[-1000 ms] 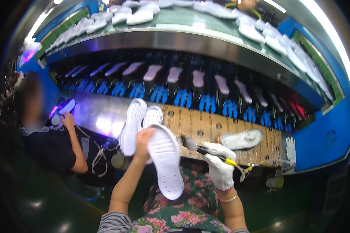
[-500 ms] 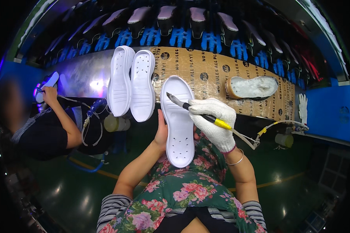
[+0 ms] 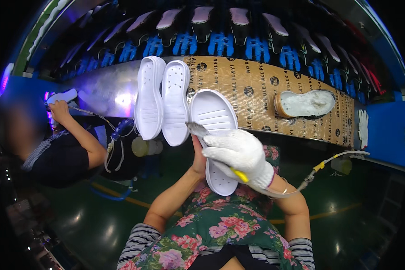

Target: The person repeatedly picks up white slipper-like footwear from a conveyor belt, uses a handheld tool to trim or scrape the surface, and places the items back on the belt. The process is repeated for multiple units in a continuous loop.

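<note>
A white shoe sole (image 3: 215,110), its hollow inner side up, is held before me by my bare left hand (image 3: 198,156). That hand grips the sole's left edge, with most fingers hidden beneath. My right hand (image 3: 240,155), in a white knitted glove, is closed round a glue brush (image 3: 198,129). The brush has grey-white bristles, a yellow band and a hose at its back end. Its tip lies over the sole's left edge, and I cannot tell whether it touches. Two more white soles, an outer one (image 3: 149,101) and an inner one (image 3: 175,105), lie side by side at the left.
Cardboard (image 3: 261,94) covers part of the metal bench (image 3: 101,90). A tan-edged sole (image 3: 306,104) lies there at the right, near a white glove (image 3: 363,128). Behind runs a rack of soles on blue holders (image 3: 220,44). A co-worker (image 3: 72,144) holds a sole at the left.
My right hand and the brush have moved left and nearer, from the sole's middle to its left edge. The whole view has shifted slightly, with the bench things now further right.
</note>
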`<state>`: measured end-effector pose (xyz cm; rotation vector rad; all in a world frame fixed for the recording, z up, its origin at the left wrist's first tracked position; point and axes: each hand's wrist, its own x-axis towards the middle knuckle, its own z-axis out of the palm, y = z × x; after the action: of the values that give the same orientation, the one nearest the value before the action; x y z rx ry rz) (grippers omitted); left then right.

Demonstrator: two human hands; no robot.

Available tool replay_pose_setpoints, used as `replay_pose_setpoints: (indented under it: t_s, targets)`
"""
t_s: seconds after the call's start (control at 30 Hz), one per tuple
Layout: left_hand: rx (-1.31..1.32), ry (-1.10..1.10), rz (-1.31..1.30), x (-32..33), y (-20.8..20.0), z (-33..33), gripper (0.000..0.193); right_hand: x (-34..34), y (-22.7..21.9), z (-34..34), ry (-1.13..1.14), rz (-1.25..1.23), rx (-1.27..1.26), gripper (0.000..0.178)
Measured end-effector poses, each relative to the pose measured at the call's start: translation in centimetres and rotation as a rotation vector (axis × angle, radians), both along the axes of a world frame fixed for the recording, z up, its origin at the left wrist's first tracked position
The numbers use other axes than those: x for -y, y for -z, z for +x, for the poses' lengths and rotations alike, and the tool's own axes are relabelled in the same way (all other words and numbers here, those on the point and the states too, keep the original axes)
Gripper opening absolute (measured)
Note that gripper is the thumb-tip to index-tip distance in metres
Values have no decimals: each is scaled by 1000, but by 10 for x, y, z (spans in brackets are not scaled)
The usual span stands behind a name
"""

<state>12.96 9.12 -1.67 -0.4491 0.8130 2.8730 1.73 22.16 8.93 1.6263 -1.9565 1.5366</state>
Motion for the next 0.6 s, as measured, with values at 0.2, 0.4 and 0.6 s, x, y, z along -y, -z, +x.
replay_pose_setpoints:
  t_s: [0.2,0.4,0.6]
  targets:
    - [21,-95,-82,-6,-22,-7,104,3,2,-20,128,0,-99,31]
    - [-72,-71,-242,15,2,0,104,-5,2,-10,-82,0,37,29]
    - [-17,-99,-253,27,-12,-16,112,1,5,1,-70,85,-113,29]
